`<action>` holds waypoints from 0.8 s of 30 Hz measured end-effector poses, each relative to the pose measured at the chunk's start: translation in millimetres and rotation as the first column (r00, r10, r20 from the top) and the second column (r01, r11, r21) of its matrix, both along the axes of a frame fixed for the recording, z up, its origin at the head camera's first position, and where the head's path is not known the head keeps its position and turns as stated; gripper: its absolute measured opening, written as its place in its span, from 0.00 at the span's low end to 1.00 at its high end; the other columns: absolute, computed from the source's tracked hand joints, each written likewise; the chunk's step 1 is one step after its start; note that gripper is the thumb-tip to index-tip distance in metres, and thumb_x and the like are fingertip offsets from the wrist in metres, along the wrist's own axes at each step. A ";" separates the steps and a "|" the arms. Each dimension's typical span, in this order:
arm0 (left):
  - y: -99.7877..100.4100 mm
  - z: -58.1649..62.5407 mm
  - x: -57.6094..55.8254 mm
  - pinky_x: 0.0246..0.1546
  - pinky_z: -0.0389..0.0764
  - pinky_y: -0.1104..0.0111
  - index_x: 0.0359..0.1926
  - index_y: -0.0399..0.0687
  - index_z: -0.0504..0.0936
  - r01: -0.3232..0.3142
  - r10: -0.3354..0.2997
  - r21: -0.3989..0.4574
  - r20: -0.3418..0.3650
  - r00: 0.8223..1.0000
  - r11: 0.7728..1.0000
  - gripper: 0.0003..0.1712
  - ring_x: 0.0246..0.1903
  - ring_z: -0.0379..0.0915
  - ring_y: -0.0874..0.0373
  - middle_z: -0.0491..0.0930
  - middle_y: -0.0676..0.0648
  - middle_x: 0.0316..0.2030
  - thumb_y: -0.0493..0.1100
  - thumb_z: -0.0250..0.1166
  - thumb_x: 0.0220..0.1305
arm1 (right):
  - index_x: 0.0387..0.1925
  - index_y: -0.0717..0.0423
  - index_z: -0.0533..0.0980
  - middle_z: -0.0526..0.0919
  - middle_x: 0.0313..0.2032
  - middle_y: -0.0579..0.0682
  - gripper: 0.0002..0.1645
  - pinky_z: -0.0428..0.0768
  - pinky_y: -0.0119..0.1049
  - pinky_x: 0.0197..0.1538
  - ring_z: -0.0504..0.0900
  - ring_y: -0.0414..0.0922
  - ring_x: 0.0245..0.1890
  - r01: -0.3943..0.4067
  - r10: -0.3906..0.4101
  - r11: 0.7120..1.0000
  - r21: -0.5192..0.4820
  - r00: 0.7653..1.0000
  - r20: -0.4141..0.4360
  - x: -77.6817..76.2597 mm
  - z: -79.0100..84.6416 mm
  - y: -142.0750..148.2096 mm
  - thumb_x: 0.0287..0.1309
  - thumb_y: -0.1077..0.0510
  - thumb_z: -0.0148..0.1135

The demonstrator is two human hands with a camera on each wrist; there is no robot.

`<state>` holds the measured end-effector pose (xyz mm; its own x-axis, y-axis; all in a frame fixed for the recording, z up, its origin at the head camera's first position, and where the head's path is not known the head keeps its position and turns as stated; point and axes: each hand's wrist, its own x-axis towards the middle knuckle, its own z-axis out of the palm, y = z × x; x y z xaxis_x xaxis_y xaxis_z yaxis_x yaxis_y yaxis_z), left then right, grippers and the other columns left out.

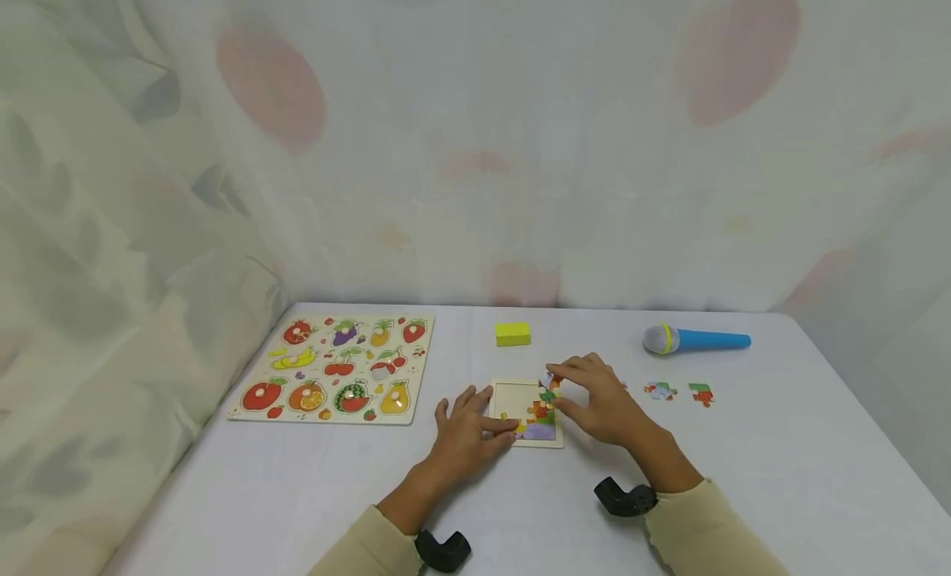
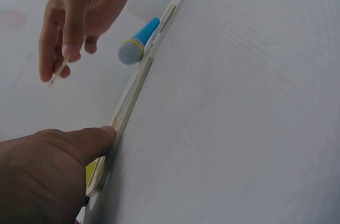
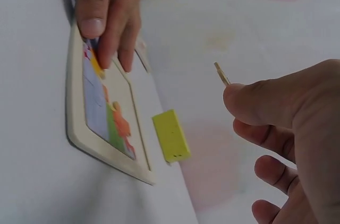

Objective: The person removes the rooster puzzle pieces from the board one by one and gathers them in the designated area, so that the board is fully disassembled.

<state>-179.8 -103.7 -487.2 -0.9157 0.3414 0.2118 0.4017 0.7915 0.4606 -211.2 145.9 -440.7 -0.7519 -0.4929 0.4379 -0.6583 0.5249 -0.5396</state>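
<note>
A small wooden puzzle tray [image 1: 507,387] lies on the white table, its lower and right part filled with coloured jigsaw pieces. My left hand [image 1: 468,434] rests at the tray's left side, fingertips pressing on the fitted pieces near the lower edge. Above the tray's right side, my right hand [image 1: 605,403] pinches a jigsaw piece [image 1: 550,381] between thumb and fingers. In the right wrist view that piece [image 3: 222,74] shows edge-on, raised off the tray.
Loose jigsaw pieces [image 1: 701,394] lie to the right. Behind them is a blue toy microphone [image 1: 706,339]. A yellow block [image 1: 513,334] sits beyond the tray. At the left lies a fruit peg puzzle board [image 1: 312,367]. A patterned curtain [image 1: 475,147] hangs behind the table.
</note>
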 end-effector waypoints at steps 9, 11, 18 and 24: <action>-0.9 -0.9 0.9 0.57 0.43 0.33 0.45 0.63 0.88 -0.004 0.004 0.024 0.008 1.000 1.000 0.13 0.67 0.52 0.39 0.67 0.41 0.65 0.54 0.69 0.58 | 0.57 0.56 0.77 0.80 0.50 0.44 0.29 0.72 0.46 0.49 0.70 0.42 0.50 0.000 -0.003 0.998 -0.055 0.999 -0.051 12.6 12.8 31.4 0.51 0.64 0.72; -0.9 -0.9 1.4 0.57 0.42 0.33 0.45 0.63 0.88 -0.005 0.005 0.027 0.011 1.000 1.000 0.13 0.67 0.52 0.39 0.67 0.41 0.65 0.54 0.69 0.58 | 0.57 0.57 0.77 0.80 0.50 0.46 0.30 0.73 0.43 0.48 0.70 0.42 0.50 0.000 -0.005 0.998 -0.069 0.998 -0.070 15.4 14.4 38.1 0.50 0.66 0.72; -0.2 -0.2 2.0 0.57 0.41 0.33 0.45 0.62 0.88 -0.007 0.006 0.040 0.019 1.000 0.999 0.13 0.67 0.52 0.39 0.67 0.41 0.65 0.53 0.69 0.58 | 0.57 0.57 0.77 0.81 0.49 0.49 0.33 0.72 0.36 0.48 0.71 0.42 0.50 0.020 -0.031 0.996 -0.089 0.993 -0.117 26.3 16.9 63.4 0.46 0.69 0.73; 0.1 -1.8 -0.1 0.57 0.42 0.34 0.45 0.64 0.88 -0.010 0.010 0.025 0.015 1.000 1.000 0.13 0.67 0.52 0.39 0.67 0.42 0.65 0.54 0.69 0.58 | 0.57 0.58 0.77 0.81 0.48 0.51 0.35 0.69 0.28 0.47 0.71 0.40 0.49 0.069 -0.081 0.993 -0.096 0.989 -0.125 34.8 16.8 87.0 0.42 0.71 0.74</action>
